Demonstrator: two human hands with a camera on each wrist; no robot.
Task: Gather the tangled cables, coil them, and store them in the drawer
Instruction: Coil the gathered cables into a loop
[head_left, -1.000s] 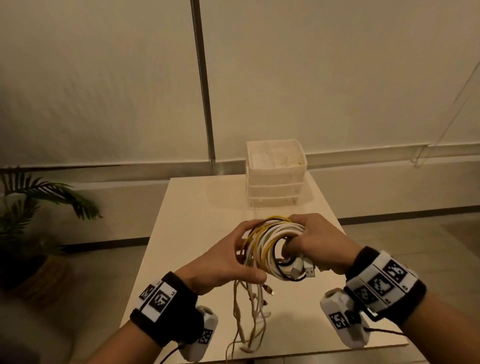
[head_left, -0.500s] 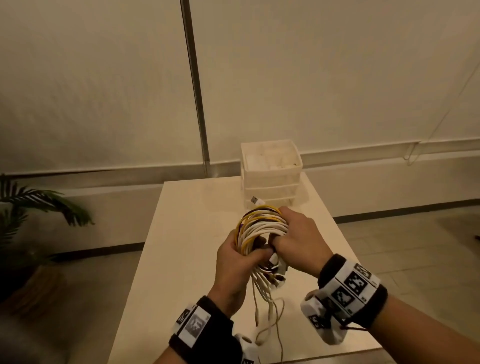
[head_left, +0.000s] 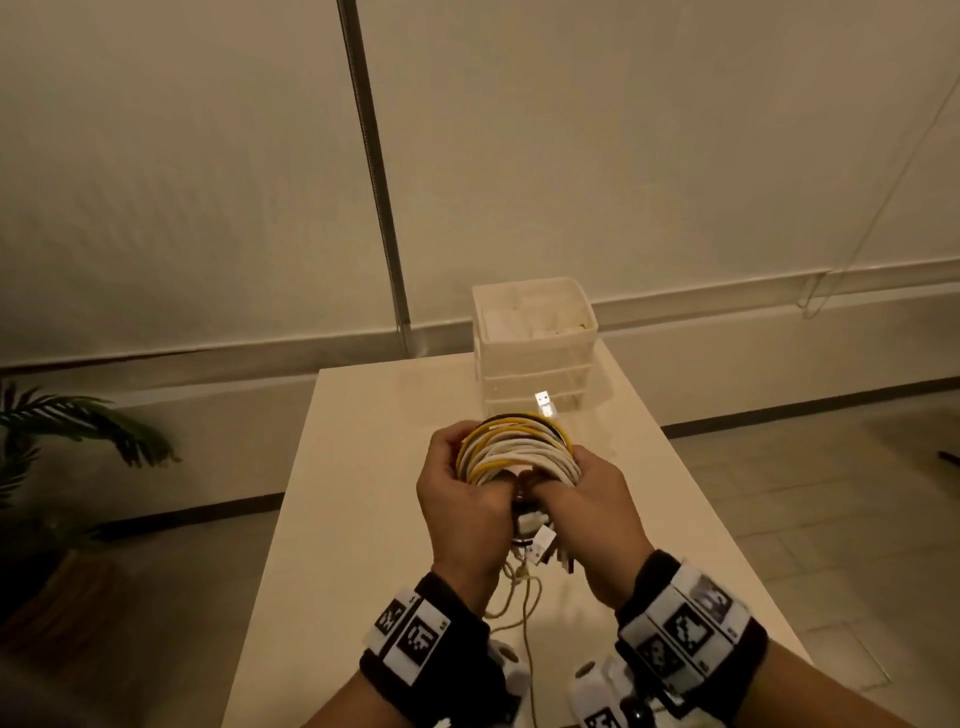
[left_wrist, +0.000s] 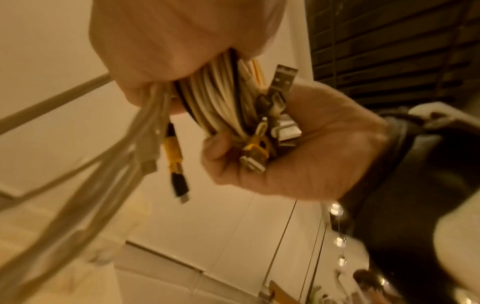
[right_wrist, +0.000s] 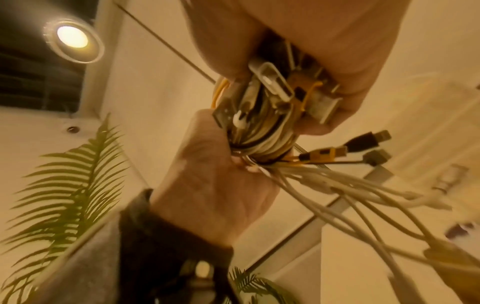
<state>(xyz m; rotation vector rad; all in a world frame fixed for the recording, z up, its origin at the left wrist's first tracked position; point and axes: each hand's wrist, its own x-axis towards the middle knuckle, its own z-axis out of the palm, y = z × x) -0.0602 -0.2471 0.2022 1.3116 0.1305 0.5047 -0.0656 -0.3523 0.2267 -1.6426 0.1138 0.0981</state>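
Observation:
A coil of white, yellow and black cables (head_left: 514, 449) is held upright above the table (head_left: 363, 467), in front of the white drawer unit (head_left: 535, 343). My left hand (head_left: 457, 499) grips its left and lower side, and my right hand (head_left: 587, 506) grips its right side. A USB plug (head_left: 543, 402) sticks up behind the coil. Loose cable ends (head_left: 524, 592) hang below between my wrists. In the left wrist view the coil (left_wrist: 221, 98) and a yellow-black plug (left_wrist: 176, 164) show. In the right wrist view several plugs (right_wrist: 275, 86) bunch under my right palm.
The drawer unit stands at the table's far edge, with its top tray (head_left: 535, 312) holding pale items and its drawers shut. A potted plant (head_left: 62, 431) stands on the floor to the left. Behind the table is a white wall (head_left: 623, 156).
Both hands have closed in on the coil and lifted it toward the drawer unit. The left hand turned under it, and the hanging tails have grown shorter.

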